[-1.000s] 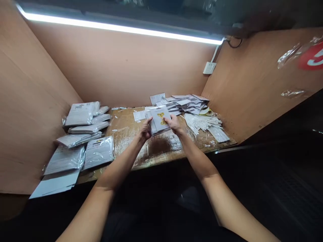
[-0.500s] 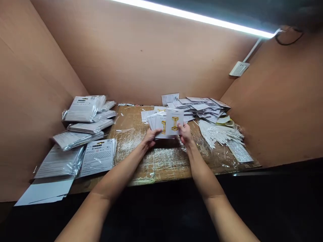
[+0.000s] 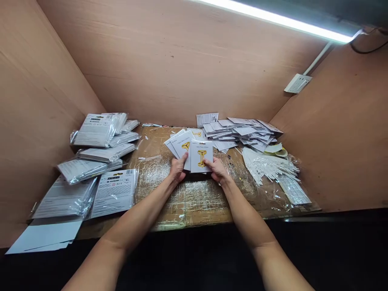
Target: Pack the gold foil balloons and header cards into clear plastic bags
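Both my hands hold a fanned stack of white cards (image 3: 182,145) printed with gold balloon letters, above the middle of the plastic-covered wooden table (image 3: 188,202). My left hand (image 3: 177,169) grips the stack from the lower left. My right hand (image 3: 216,170) pinches the front card (image 3: 201,155), which shows a gold "I", at its lower right corner. The front card stands a little apart from the rest of the fan.
Bundles of plastic-wrapped packs (image 3: 97,153) pile up at the left. A heap of loose white cards (image 3: 242,131) lies at the back right, with white straws (image 3: 269,165) beside it. Wooden walls close three sides; a wall socket (image 3: 297,83) hangs at the right.
The view tilted down. The card stack has come nearer and lower, and the front "I" card has slid off the fan toward the right hand.
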The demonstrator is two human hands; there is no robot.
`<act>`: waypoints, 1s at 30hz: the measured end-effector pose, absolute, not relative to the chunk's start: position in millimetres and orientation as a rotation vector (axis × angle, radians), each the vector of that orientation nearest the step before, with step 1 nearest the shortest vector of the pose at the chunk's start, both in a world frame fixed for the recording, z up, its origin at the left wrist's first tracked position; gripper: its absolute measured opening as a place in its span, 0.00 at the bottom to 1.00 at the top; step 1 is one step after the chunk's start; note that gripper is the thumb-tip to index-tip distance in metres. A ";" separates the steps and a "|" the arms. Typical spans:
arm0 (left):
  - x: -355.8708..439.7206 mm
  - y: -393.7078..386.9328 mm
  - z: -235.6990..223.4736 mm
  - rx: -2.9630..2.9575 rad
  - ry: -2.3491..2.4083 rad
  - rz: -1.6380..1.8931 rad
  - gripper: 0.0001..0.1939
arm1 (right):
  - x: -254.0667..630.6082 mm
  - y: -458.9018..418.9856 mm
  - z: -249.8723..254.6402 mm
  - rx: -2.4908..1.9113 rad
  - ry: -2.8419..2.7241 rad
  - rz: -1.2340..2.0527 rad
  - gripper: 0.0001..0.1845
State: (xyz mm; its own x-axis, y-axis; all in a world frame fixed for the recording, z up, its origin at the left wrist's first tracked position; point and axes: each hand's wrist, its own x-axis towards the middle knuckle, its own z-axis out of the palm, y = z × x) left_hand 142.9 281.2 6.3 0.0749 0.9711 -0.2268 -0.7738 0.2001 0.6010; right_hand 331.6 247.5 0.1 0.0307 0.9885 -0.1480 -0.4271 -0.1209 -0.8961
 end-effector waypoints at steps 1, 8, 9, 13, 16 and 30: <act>141.1 282.2 7.5 0.335 0.653 1.352 0.23 | 333.7 247.2 2.4 -0.990 -0.752 1.408 0.29; 136.2 280.5 8.7 0.436 0.690 1.346 0.28 | 345.4 241.2 16.8 -0.923 -0.747 1.389 0.30; 137.2 279.8 7.8 0.453 0.696 1.354 0.29 | 343.4 239.9 16.9 -0.942 -0.792 1.435 0.31; 137.6 281.6 7.9 0.395 0.658 1.397 0.24 | 342.7 237.3 17.2 -0.996 -0.878 1.455 0.33; 134.1 283.0 11.1 0.392 0.633 1.392 0.22 | 351.4 238.1 19.9 -0.953 -0.829 1.372 0.31; 138.6 276.0 11.6 0.555 0.680 1.455 0.31 | 347.7 240.4 11.7 -0.891 -0.726 1.451 0.22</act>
State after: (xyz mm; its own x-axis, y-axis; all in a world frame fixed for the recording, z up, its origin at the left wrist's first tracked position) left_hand 138.6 276.0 11.6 -0.0081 0.9966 -0.0815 -0.7015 0.0524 0.7107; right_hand 347.7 240.4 11.7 0.0187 0.9943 -0.1051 -0.5119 -0.0808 -0.8552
